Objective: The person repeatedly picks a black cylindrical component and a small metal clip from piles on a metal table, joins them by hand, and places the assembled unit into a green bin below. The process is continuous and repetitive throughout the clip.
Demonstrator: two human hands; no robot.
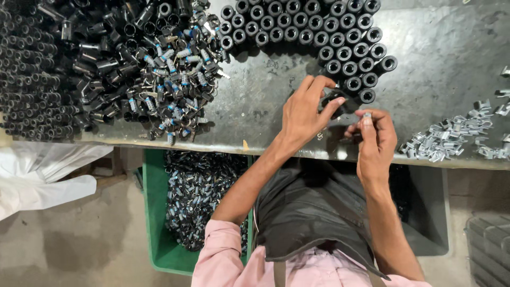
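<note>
My left hand (305,112) grips a small black cylindrical part (336,101) just above the table's near edge. My right hand (376,139) sits close beside it, pinching a small silver metal clip (366,115) between thumb and fingers. Both hands meet right below a neat cluster of upright black tubes (319,32) standing on the dark metal table (265,95).
A loose heap of black parts and blue-and-silver pieces (159,69) covers the table's left. Silver clips (451,135) lie at the right edge. Below the table stand a green crate (154,223) with blue-silver pieces, a grey bin (433,212) and white plastic sheeting (42,175).
</note>
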